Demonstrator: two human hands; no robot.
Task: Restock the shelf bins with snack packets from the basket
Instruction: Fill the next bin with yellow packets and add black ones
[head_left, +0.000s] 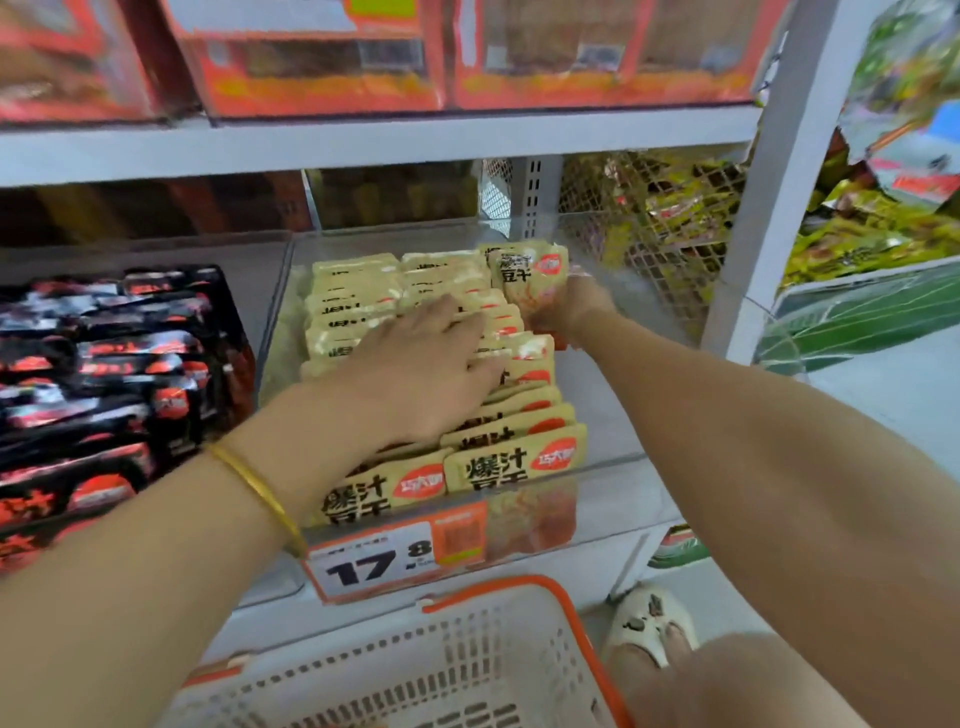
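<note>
Two rows of beige packets (514, 462) were stacked in the clear bin (613, 431) mid-frame under the left hand's (415, 374) flat, open grip, one more packet (530, 280) was held upright in the right hand's (576, 306) grip, and the basket (467, 654) at the bottom seemed emptied.

Price tag (379, 564); red boxes (322, 57) above; slipper (649, 618).

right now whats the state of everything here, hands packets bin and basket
left hand, open, flat on the beige packets
right hand, grips the held packet
held packet, upright at the bin's back right
beige packets, standing in rows
clear bin, partly filled, right strip bare
black packets, piled in the left bin
basket, below the shelf, contents unclear
</note>
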